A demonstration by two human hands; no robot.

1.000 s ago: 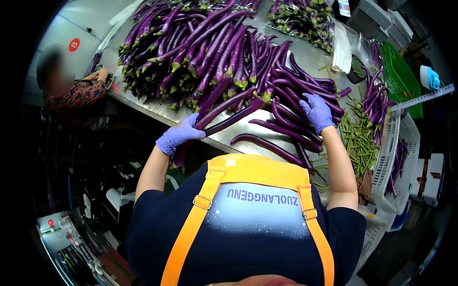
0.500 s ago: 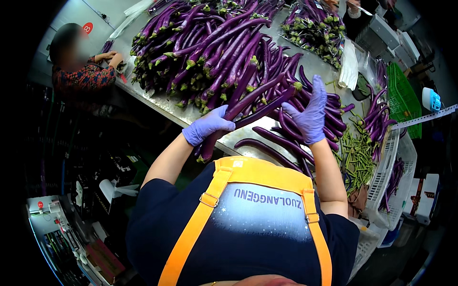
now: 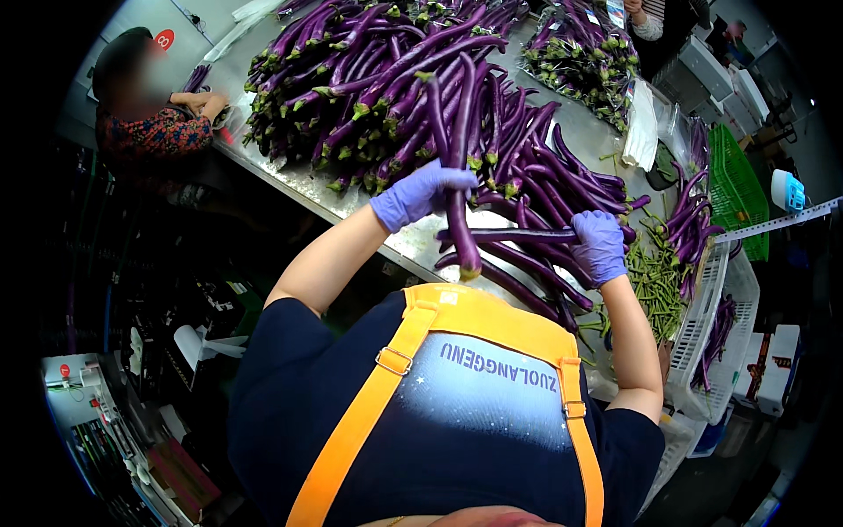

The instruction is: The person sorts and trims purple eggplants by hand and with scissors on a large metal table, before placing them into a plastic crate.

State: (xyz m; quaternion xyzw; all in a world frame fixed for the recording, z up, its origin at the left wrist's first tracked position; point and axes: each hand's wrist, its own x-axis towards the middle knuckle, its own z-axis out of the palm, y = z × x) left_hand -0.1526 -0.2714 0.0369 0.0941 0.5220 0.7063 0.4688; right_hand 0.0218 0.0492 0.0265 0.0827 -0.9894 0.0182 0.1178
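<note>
Gloved in purple, my left hand [image 3: 424,195] is closed around long purple eggplants [image 3: 459,220], held lengthwise with their lower ends toward me. At least two seem to be in that grip. My right hand [image 3: 601,249], in a matching glove, is closed around the end of another eggplant [image 3: 527,235], which lies crosswise and points left. Beyond my left hand rises a big heap of eggplants [image 3: 378,105] with green caps. A looser pile of eggplants [image 3: 553,189] lies beside and beyond my right hand, and several more lie under the crosswise one.
The metal table [image 3: 290,180] has its edge before me. To the right are thin green stalks [image 3: 654,285], a white crate [image 3: 742,303] and a green crate [image 3: 736,189]. Bagged eggplants [image 3: 584,57] lie at the far right. A person [image 3: 149,132] works at the left; another stands at the back.
My left hand has moved up and right, swinging its eggplants more upright. My right hand was open and raised; it has come down and closed on an eggplant, now lying crosswise.
</note>
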